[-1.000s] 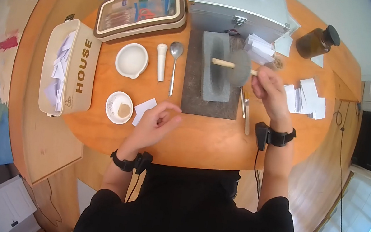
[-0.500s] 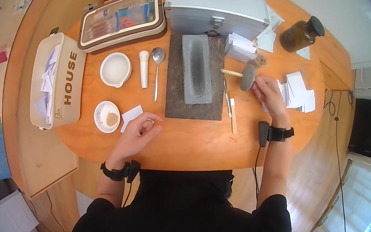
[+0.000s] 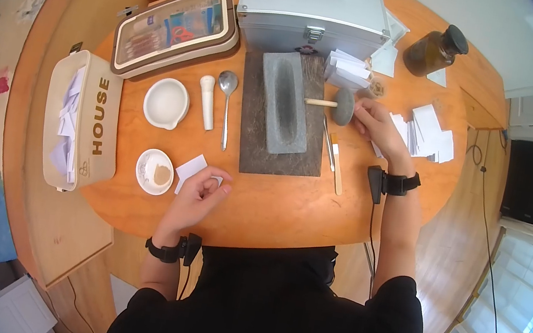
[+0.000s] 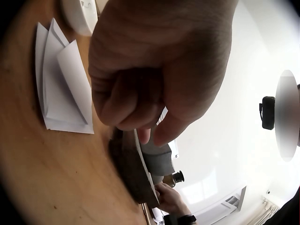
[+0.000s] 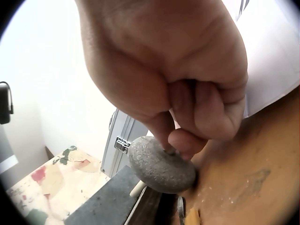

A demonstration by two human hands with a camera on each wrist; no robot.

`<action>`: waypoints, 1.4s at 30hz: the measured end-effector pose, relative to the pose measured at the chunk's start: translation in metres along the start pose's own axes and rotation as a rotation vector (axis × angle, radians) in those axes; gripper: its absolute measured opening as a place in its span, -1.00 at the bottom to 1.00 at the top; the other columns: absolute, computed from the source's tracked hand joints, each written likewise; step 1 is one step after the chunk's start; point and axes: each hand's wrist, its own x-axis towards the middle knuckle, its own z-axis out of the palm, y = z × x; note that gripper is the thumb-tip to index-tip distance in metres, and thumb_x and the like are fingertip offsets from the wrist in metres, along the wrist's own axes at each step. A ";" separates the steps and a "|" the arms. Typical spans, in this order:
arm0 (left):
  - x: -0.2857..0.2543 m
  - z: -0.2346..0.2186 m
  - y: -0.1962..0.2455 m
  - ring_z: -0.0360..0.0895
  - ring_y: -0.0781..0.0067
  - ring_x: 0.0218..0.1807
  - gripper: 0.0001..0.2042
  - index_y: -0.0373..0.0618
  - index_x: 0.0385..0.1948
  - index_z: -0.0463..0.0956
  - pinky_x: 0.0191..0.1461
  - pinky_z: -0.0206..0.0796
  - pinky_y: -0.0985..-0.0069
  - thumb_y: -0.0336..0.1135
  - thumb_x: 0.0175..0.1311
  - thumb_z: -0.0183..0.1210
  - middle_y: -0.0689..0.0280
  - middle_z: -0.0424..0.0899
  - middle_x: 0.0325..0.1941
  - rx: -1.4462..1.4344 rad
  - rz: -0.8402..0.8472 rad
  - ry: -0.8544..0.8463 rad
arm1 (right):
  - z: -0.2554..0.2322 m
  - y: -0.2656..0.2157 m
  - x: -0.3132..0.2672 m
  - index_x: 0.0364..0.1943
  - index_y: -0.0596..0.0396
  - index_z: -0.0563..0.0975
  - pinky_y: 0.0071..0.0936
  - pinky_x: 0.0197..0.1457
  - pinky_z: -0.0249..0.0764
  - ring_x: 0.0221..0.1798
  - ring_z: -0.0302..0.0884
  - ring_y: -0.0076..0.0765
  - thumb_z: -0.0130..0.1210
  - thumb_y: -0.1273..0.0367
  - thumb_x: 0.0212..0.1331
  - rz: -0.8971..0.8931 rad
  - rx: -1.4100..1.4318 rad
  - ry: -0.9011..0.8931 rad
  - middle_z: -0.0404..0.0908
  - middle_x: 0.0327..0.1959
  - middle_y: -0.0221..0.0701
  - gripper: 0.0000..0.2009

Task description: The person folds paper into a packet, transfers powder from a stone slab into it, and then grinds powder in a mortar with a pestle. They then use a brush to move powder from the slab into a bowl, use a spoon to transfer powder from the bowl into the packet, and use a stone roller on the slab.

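Observation:
My right hand (image 3: pixel 379 127) pinches one end of the wooden axle of a grey stone grinding wheel (image 3: pixel 343 107). In the right wrist view thumb and fingertips meet right at the face of the wheel (image 5: pixel 161 164). The axle's other end points left, over the edge of a dark board (image 3: pixel 250 160). On that board lies a long grey stone grinding trough (image 3: pixel 283 103), its hollow dark. My left hand (image 3: pixel 196 201) holds nothing, its fingers loosely curled. Beneath it and to its left is folded white paper (image 4: pixel 65 89).
Left of the board are a metal spoon (image 3: pixel 225 108), a white pestle (image 3: pixel 206 102), a white mortar (image 3: pixel 166 103) and a small dish (image 3: pixel 147 183) of tan powder. A silver case (image 3: pixel 314 11) stands behind. Tweezers and a flat brush (image 3: pixel 337 170) lie right, near paper stacks (image 3: pixel 433 133).
My right hand has carried the wheel rightward, away from the trough, then slightly back left. The left hand stays loosely curled. The head view has shifted a little.

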 end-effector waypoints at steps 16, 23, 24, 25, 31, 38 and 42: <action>-0.003 -0.010 -0.010 -0.02 0.82 -0.57 -0.90 -0.18 -0.16 0.50 -0.50 -0.19 0.67 -0.44 0.36 0.16 0.62 0.08 -0.66 0.004 -0.002 0.017 | 0.002 0.003 -0.013 -0.25 0.26 0.55 -0.56 -0.61 0.24 -0.65 0.36 -0.61 -0.06 0.50 0.25 -0.182 -0.477 0.215 0.46 -0.62 -0.50 -0.85; -0.003 -0.010 -0.011 -0.03 0.82 -0.58 -0.90 -0.18 -0.16 0.50 -0.50 -0.19 0.67 -0.44 0.37 0.16 0.61 0.08 -0.66 0.015 0.007 0.016 | 0.009 0.010 -0.013 -0.11 0.36 0.58 -0.55 -0.20 0.48 -0.34 0.59 -0.53 0.04 0.56 0.15 -0.131 -0.233 0.138 0.67 -0.40 -0.34 -0.76; -0.003 -0.010 -0.011 -0.02 0.82 -0.58 -0.90 -0.18 -0.16 0.50 -0.50 -0.18 0.67 -0.44 0.37 0.15 0.61 0.09 -0.66 0.010 0.007 0.016 | 0.008 0.018 -0.010 -0.13 0.37 0.60 -0.57 -0.19 0.48 -0.33 0.59 -0.55 0.08 0.55 0.14 -0.167 -0.162 0.137 0.68 -0.39 -0.35 -0.77; -0.003 -0.010 -0.012 -0.02 0.82 -0.58 -0.90 -0.18 -0.16 0.50 -0.50 -0.18 0.68 -0.44 0.37 0.15 0.61 0.09 -0.66 0.006 0.007 0.015 | 0.008 0.019 -0.008 -0.16 0.37 0.60 -0.58 -0.18 0.48 -0.33 0.59 -0.55 0.12 0.53 0.12 -0.158 -0.176 0.152 0.68 -0.39 -0.35 -0.78; -0.005 -0.012 -0.011 -0.01 0.81 -0.57 -0.90 -0.18 -0.16 0.50 -0.49 -0.17 0.68 -0.45 0.37 0.15 0.61 0.09 -0.66 0.004 -0.010 0.017 | 0.014 -0.010 -0.008 -0.26 0.36 0.62 -0.58 -0.19 0.48 -0.35 0.58 -0.56 0.28 0.41 0.05 -0.088 -0.296 0.287 0.68 -0.44 -0.35 -0.75; -0.005 -0.010 -0.009 -0.02 0.81 -0.57 -0.90 -0.18 -0.16 0.50 -0.50 -0.17 0.68 -0.45 0.37 0.15 0.61 0.09 -0.66 0.021 -0.013 0.016 | 0.010 0.015 0.007 -0.25 0.32 0.61 -0.56 -0.26 0.47 -0.41 0.55 -0.57 0.23 0.41 0.10 -0.179 -0.368 0.344 0.65 -0.50 -0.37 -0.78; -0.005 -0.009 -0.010 -0.01 0.82 -0.58 -0.91 -0.18 -0.16 0.50 -0.50 -0.18 0.68 -0.45 0.37 0.15 0.61 0.09 -0.66 0.011 -0.011 0.012 | 0.020 0.010 0.009 -0.22 0.31 0.61 -0.55 -0.28 0.47 -0.41 0.55 -0.58 0.17 0.47 0.13 -0.217 -0.263 0.277 0.64 -0.50 -0.37 -0.82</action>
